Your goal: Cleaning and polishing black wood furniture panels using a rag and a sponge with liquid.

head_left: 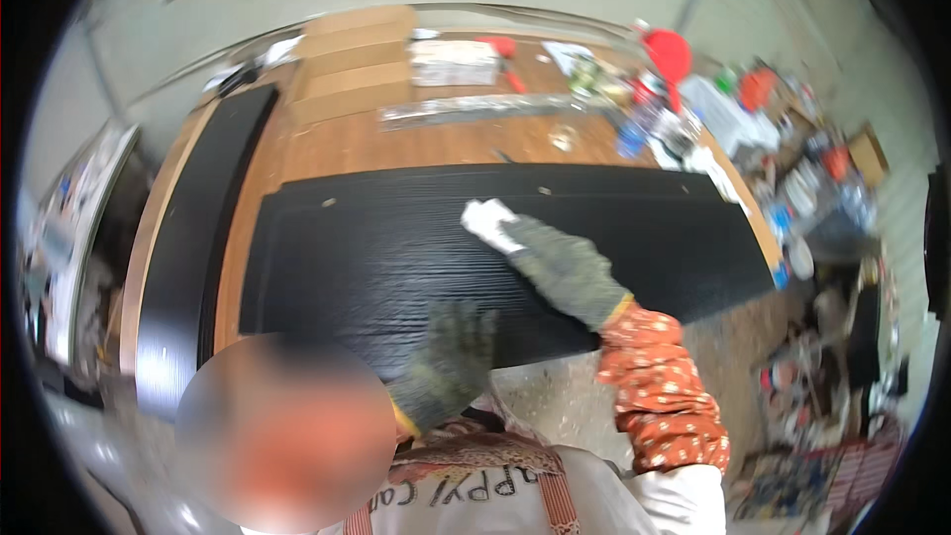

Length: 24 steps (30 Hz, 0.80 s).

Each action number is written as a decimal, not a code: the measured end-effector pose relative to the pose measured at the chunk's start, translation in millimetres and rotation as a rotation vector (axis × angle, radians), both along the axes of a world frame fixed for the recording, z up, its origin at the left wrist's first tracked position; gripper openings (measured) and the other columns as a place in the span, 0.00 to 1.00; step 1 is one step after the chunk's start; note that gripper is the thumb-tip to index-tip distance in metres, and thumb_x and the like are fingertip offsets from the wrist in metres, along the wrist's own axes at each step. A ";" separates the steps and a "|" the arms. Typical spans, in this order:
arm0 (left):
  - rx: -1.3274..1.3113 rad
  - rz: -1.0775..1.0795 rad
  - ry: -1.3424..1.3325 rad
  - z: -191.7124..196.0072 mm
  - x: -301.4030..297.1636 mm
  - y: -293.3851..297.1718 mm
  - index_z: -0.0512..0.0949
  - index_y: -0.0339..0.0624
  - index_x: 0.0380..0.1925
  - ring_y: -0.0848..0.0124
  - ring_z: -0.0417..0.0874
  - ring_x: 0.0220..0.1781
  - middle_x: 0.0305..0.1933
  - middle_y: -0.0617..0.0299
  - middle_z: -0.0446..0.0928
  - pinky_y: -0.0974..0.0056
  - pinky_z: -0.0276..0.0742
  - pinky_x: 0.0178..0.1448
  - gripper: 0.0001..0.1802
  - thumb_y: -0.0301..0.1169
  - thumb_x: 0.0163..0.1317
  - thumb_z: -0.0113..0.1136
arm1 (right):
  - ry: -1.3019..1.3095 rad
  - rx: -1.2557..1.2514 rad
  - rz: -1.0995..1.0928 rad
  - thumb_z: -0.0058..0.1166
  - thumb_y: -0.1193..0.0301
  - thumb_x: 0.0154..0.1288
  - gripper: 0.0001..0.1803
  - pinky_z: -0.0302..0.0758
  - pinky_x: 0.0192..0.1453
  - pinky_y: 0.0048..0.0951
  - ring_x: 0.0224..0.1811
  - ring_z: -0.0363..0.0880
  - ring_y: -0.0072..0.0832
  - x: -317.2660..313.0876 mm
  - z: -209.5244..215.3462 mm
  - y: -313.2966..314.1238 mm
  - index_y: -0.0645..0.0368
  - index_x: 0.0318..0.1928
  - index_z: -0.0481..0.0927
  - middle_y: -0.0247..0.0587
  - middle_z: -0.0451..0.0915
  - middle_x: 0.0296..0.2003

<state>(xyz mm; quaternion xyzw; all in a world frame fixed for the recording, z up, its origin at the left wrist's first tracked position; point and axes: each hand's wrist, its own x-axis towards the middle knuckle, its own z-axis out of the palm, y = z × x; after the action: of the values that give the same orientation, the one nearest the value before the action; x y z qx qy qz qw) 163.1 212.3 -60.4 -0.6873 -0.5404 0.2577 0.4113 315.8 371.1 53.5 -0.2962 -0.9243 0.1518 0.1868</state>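
A wide black wood-grained panel [367, 248] lies flat on a brown wooden table. My right hand [565, 267], in a grey-green glove, stretches over its middle. At its fingertips a white cloth [491, 225] is held down on the black surface; its exact kind is blurred. Near the panel's front edge, my left hand [454, 352] wears a matching glove. Its fingers are spread and hold nothing, resting flat on or just over the panel. A patterned orange sleeve [659, 386] covers my right forearm.
A long narrow black panel [203, 238] lies at the left. Flattened cardboard [357, 59], a silvery strip [475, 111] and a red fly-swatter-like paddle [670, 57] lie toward the back. Bottles [634, 134] stand at the back right; clutter [802, 178] fills the right side.
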 end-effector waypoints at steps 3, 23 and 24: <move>-0.028 -0.119 0.499 76.6 -17.7 -26.1 0.74 0.45 0.59 0.63 0.82 0.57 0.58 0.50 0.78 0.61 0.81 0.56 0.20 0.31 0.67 0.53 | 0.060 0.089 -0.663 0.50 0.65 0.71 0.25 0.73 0.62 0.28 0.55 0.78 0.33 150.0 32.5 -6.8 0.62 0.64 0.71 0.45 0.78 0.55; -0.502 0.294 -1.494 378.9 -58.4 105.5 0.84 0.32 0.37 0.67 0.85 0.33 0.30 0.56 0.85 0.64 0.79 0.40 0.30 0.27 0.27 0.81 | 0.786 -0.931 0.212 0.51 0.66 0.72 0.25 0.69 0.62 0.35 0.57 0.71 0.39 139.3 -83.0 -24.6 0.63 0.65 0.68 0.48 0.71 0.55; -0.515 0.320 -1.534 366.5 -62.6 114.8 0.84 0.32 0.37 0.68 0.85 0.33 0.30 0.57 0.85 0.65 0.79 0.40 0.28 0.26 0.28 0.80 | 0.707 -0.317 0.255 0.50 0.70 0.72 0.20 0.71 0.59 0.38 0.55 0.73 0.43 142.2 -93.2 -21.7 0.63 0.61 0.73 0.50 0.72 0.53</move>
<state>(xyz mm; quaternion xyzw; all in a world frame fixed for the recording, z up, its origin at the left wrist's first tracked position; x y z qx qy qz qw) 100.6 327.0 306.1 -0.6596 -0.6867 -0.1122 -0.2842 457.9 349.4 -39.8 -0.1338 -0.7974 0.4070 0.4249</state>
